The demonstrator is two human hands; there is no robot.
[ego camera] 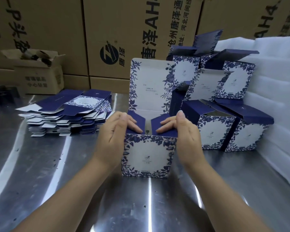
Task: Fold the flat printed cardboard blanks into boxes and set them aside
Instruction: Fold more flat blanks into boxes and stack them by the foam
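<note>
A blue-and-white floral box stands upright on the steel table in front of me, its tall lid flap raised at the back. My left hand lies along the box's left side, its straight fingers pressing the left navy side flap inward. My right hand mirrors it on the right side, fingers flat on the right navy flap. A stack of flat printed blanks lies to the left. Several folded boxes with open lids are piled to the right.
The shiny steel table carries dark specks. White foam sheets line the right edge. Large brown shipping cartons form a wall behind, and a small open carton with tape rolls sits at the back left.
</note>
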